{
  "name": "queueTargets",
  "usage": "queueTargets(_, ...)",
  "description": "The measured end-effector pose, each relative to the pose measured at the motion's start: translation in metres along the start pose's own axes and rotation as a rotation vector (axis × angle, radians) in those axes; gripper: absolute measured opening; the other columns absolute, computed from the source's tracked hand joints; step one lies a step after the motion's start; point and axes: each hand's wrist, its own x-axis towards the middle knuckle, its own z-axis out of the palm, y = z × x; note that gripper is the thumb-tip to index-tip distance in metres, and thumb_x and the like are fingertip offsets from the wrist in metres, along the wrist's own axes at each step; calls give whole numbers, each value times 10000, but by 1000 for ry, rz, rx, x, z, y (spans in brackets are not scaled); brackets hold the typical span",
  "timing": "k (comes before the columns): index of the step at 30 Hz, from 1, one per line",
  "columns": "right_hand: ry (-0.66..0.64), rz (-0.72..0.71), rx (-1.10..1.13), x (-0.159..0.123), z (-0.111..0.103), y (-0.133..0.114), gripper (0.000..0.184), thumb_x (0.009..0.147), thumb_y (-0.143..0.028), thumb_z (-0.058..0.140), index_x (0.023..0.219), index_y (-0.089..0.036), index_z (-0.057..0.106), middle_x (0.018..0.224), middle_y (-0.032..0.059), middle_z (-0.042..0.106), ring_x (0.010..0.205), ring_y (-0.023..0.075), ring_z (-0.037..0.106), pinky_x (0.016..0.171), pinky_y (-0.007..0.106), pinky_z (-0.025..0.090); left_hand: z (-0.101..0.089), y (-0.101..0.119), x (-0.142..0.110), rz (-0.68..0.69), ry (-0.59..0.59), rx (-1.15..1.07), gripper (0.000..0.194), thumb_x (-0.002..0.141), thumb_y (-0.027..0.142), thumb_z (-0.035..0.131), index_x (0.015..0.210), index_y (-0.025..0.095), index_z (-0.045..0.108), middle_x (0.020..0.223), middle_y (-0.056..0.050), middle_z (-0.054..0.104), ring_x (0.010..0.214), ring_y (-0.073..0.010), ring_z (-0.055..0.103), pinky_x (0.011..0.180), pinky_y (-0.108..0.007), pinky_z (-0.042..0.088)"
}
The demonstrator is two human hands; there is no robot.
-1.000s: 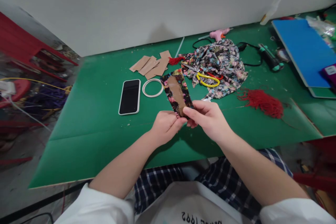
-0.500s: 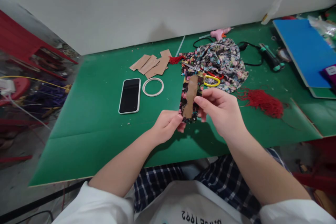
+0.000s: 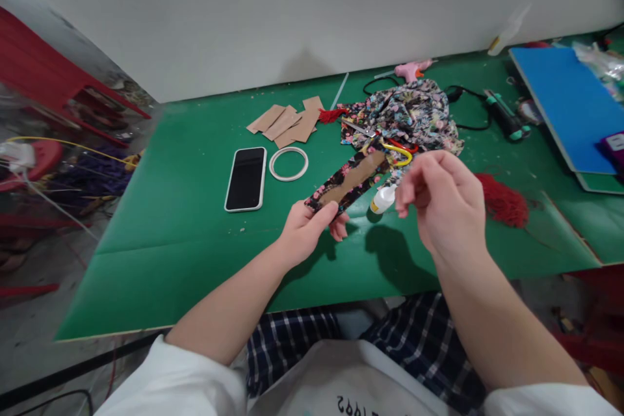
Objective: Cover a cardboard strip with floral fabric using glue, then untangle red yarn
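My left hand point(image 3: 312, 231) is closed on the lower end of a strip of dark floral fabric point(image 3: 316, 196) with brown cardboard point(image 3: 358, 174) in its middle. The strip slants up to the right. My right hand point(image 3: 443, 201) is off the strip, raised to its right with fingers curled in; whether they hold anything is hidden. Just left of its fingertips is a small white bottle point(image 3: 383, 199) with a yellow label. Scissors with yellow and red handles point(image 3: 400, 153) lie behind the strip, against crumpled floral cloth point(image 3: 407, 107).
On the green table point(image 3: 195, 260) lie a phone point(image 3: 246, 179), a white ring point(image 3: 288, 164), cardboard pieces point(image 3: 287, 122) and a small red tassel point(image 3: 331, 115). Red threads point(image 3: 504, 201), a pink glue gun point(image 3: 412, 71), a green-black tool point(image 3: 507, 118) and a blue board point(image 3: 565, 97) are farther right.
My right hand has let go of the fabric strip and moved right. The strip has tilted over to the right in my left hand. The white bottle now shows.
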Motion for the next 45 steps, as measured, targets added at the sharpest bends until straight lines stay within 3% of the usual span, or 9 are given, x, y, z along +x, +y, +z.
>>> queueTargets(5,48,-116,-106,-5,5,-6,307,877,-312,490,586,-218,468,442,-54,373,376,68,352,375,234,294,-2,-2,0,31,-30,50,626,857,635,359,588,123,597,533,-71,624,493,-141,595,518,-273,515)
queueTargets(8,158,-205,-265,-5,4,-7,157,850,-355,538,779,-234,610,618,-3,538,486,91,455,419,244,341,-2,1,-1,42,-16,104,620,846,649,367,538,144,554,517,-57,611,473,-128,575,501,-260,502)
queueTargets(11,67,-193,-327,-2,-2,-5,212,832,-401,558,979,-266,630,827,22,613,570,94,502,437,233,366,-2,4,0,60,-22,180,572,849,601,427,519,149,543,477,-33,587,430,-102,545,465,-225,471)
queueTargets(16,-67,-34,-401,-1,-4,2,219,822,-422,567,760,-230,654,535,-36,512,389,58,409,352,212,291,-6,-3,1,146,-117,161,537,755,636,552,546,143,585,480,-29,586,438,-112,557,449,-220,468)
queueTargets(21,-46,-17,-395,-7,2,5,230,822,-422,567,740,-220,640,441,-55,463,342,69,411,334,212,288,-7,-9,0,108,-6,140,706,834,711,252,578,149,593,515,-55,604,483,-140,584,512,-275,516)
queueTargets(27,-41,-89,-481,-13,6,6,213,839,-394,550,753,-222,641,481,-44,490,399,76,427,391,224,310,-2,-6,3,2,225,188,548,782,663,466,564,167,540,413,23,526,341,-92,482,331,-212,410)
queueTargets(35,-85,-90,-534,-14,9,3,202,857,-375,524,786,-218,631,472,-49,522,375,82,475,391,225,353,0,-1,4,45,152,246,424,656,560,693,644,144,609,437,38,534,369,-71,469,379,-194,416)
queueTargets(41,-51,-19,-431,-13,10,8,206,843,-406,542,781,-232,633,441,-56,512,344,86,492,363,218,369,-6,-13,3,52,103,78,721,803,758,197,677,166,589,460,-24,544,487,-154,584,465,-278,498)
queueTargets(45,-32,1,-366,-13,10,12,202,828,-420,560,789,-236,636,472,-57,530,341,87,503,358,219,391,-3,-11,3,132,168,42,488,848,630,398,922,177,564,582,-4,591,481,-139,597,427,-246,493)
